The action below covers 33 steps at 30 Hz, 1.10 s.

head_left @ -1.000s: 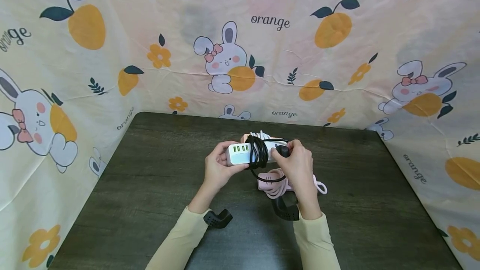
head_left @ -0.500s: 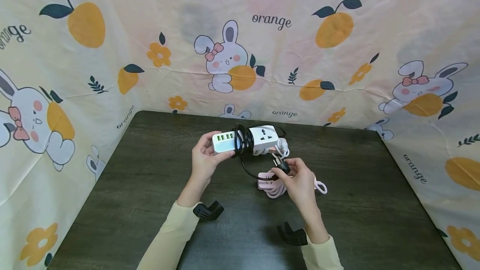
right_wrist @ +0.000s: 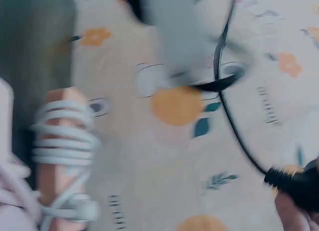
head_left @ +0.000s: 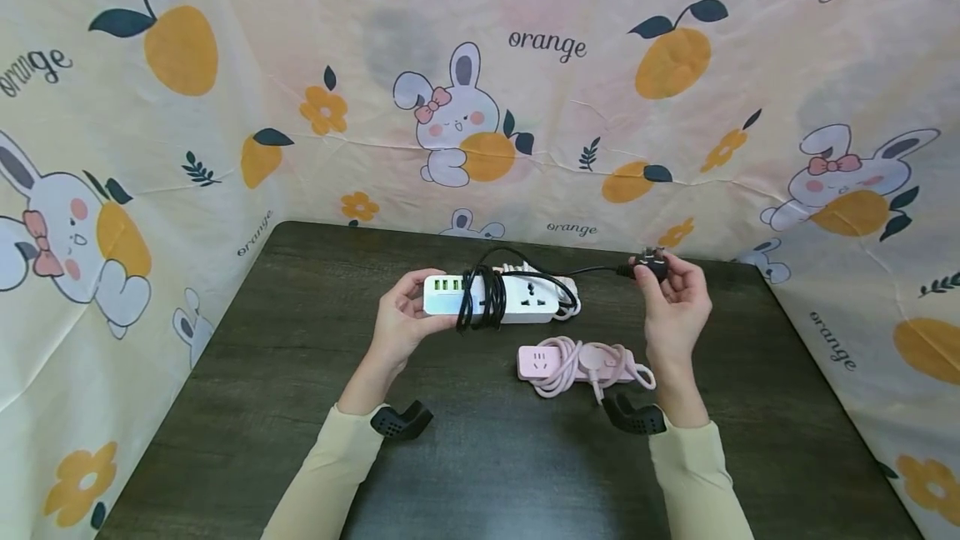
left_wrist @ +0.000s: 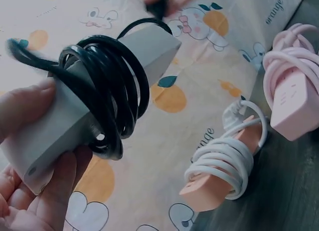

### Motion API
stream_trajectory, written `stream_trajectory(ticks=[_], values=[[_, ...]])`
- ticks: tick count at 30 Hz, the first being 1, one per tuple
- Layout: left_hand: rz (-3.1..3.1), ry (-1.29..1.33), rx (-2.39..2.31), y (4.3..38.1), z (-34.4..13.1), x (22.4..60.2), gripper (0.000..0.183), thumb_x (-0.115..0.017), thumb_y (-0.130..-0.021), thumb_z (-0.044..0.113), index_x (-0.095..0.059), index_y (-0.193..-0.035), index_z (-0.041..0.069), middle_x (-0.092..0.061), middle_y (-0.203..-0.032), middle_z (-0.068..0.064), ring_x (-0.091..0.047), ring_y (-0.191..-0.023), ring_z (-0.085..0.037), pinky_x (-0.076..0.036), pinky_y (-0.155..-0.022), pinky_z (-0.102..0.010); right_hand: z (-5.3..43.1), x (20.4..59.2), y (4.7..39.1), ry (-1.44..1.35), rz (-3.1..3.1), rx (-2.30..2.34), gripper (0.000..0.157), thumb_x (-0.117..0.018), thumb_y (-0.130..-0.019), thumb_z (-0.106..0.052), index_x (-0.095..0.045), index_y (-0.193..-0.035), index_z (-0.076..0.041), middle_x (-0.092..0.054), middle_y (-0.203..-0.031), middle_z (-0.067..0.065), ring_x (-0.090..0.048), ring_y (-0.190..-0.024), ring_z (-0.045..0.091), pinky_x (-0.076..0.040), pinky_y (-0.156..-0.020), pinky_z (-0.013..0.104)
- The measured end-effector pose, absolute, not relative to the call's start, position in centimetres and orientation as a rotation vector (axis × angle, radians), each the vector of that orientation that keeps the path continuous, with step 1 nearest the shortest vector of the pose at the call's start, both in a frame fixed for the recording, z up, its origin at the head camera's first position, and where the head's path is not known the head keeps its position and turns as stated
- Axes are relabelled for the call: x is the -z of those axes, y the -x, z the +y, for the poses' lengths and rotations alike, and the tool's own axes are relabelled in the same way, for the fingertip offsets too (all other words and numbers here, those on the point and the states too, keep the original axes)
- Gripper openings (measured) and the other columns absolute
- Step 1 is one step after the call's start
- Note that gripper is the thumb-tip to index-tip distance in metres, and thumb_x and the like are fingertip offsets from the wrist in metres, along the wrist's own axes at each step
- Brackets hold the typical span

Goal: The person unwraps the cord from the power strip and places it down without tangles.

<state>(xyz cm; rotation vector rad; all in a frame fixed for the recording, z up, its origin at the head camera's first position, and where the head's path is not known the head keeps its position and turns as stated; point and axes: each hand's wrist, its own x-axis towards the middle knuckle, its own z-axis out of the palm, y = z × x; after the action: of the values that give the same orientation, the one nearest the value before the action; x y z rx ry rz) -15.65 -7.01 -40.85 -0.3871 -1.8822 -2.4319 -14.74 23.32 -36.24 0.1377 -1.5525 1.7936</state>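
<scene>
My left hand (head_left: 401, 315) grips the left end of a white power strip (head_left: 528, 302), thumb on one side and fingers on the other. Black cord (head_left: 480, 298) is wound in several loops round the strip's middle. Off to the right, my right hand (head_left: 678, 298) pinches the black plug (head_left: 651, 263), and a length of cord stretches from it to the coils. In the left wrist view the strip (left_wrist: 65, 116) hangs raised above the table. The right wrist view shows the plug (right_wrist: 301, 186) at its edge, with the strip blurred.
A pink power strip (head_left: 536, 362) with its cord wrapped round it lies on the dark table (head_left: 300, 357). Behind the white strip is an orange power strip (left_wrist: 207, 191) wound with white cord (left_wrist: 224, 164). A patterned cloth (head_left: 337, 165) rises at the table's back edge.
My right hand has drawn the plug from beside the strip out to the right and away, unwinding some cord. The left hand moved left with the strip, then lowered slightly.
</scene>
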Motion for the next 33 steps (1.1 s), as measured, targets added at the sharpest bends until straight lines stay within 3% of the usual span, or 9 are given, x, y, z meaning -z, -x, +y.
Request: stream_trajectory(ticks=[5, 10, 13, 19, 23, 28, 33], values=[[-1.856, 0.33, 2.43, 16.0, -6.9, 41.1, 0.06, -0.071, -0.067, -0.021, -0.05, -0.122, -0.007, -0.057, -0.108, -0.008, -0.064, -0.085, -0.014, -0.056, -0.068, -0.027, 24.1, 34.7, 12.8, -0.457, -1.455, -1.965, 0.023, -0.055, -0.085, 0.016, -0.053, -0.108, 0.014, -0.066, -0.096, 0.021, -0.068, -0.082, 0.024, -0.055, -0.073, 0.026], [-1.813, 0.246, 2.377, 16.4, -7.1, 40.8, 0.059, -0.07, -0.067, -0.021, -0.051, -0.121, -0.008, -0.057, -0.107, -0.006, -0.064, -0.084, -0.013, -0.056, -0.069, -0.026, 25.2, 35.7, 11.1, -0.621, -1.899, -1.897, 0.024, -0.054, -0.083, 0.02, -0.051, -0.106, 0.02, -0.068, -0.094, 0.009, -0.068, -0.079, 0.016, -0.055, -0.072, 0.024], [-1.79, 0.244, 2.36, 16.5, -7.4, 40.3, 0.059, -0.07, -0.066, -0.021, -0.051, -0.121, -0.008, -0.057, -0.105, -0.004, -0.064, -0.084, -0.012, -0.055, -0.069, -0.024, 25.8, 36.8, 11.0, -0.512, -2.25, -1.608, 0.025, -0.063, -0.081, 0.014, -0.055, -0.104, 0.015, -0.068, -0.091, 0.006, -0.065, -0.075, 0.003, -0.053, -0.065, 0.016], [-1.763, 0.293, 2.39, 16.3, -7.8, 39.4, 0.061, -0.068, -0.066, -0.023, -0.047, -0.122, -0.011, -0.059, -0.104, 0.0, -0.062, -0.087, -0.011, -0.055, -0.071, -0.023, 27.0, 37.5, 12.4, 0.05, -2.437, -1.102, 0.028, -0.073, -0.08, -0.007, -0.06, -0.101, 0.005, -0.067, -0.098, 0.022, -0.049, -0.077, -0.017, -0.04, -0.067, 0.001], [-1.765, 0.33, 2.413, 16.1, -7.9, 39.6, 0.062, -0.066, -0.066, -0.024, -0.047, -0.122, -0.011, -0.059, -0.103, 0.002, -0.061, -0.089, -0.012, -0.054, -0.071, -0.023, 28.4, 36.3, 14.0, 0.309, -2.274, -0.958, 0.033, -0.073, -0.08, -0.013, -0.058, -0.104, 0.006, -0.065, -0.102, 0.018, -0.054, -0.081, -0.008, -0.038, -0.068, 0.003], [-1.769, 0.414, 2.429, 15.9, -8.2, 40.0, 0.063, -0.066, -0.065, -0.025, -0.044, -0.122, -0.014, -0.059, -0.105, 0.003, -0.058, -0.091, -0.011, -0.054, -0.071, -0.022, 30.8, 34.0, 15.6, 0.448, -1.966, -1.128, 0.032, -0.071, -0.083, -0.015, -0.056, -0.107, -0.001, -0.057, -0.101, -0.002, -0.058, -0.09, 0.005, -0.047, -0.075, 0.012], [-1.779, 0.533, 2.455, 15.9, -8.7, 40.6, 0.06, -0.069, -0.064, -0.023, -0.049, -0.119, -0.009, -0.059, -0.108, 0.001, -0.057, -0.092, -0.013, -0.054, -0.071, -0.024, 32.9, 31.1, 16.4, 0.247, -1.393, -1.605, 0.027, -0.07, -0.079, 0.002, -0.053, -0.1, -0.001, -0.054, -0.092, 0.009, -0.062, -0.08, 0.015, -0.053, -0.072, 0.018]])
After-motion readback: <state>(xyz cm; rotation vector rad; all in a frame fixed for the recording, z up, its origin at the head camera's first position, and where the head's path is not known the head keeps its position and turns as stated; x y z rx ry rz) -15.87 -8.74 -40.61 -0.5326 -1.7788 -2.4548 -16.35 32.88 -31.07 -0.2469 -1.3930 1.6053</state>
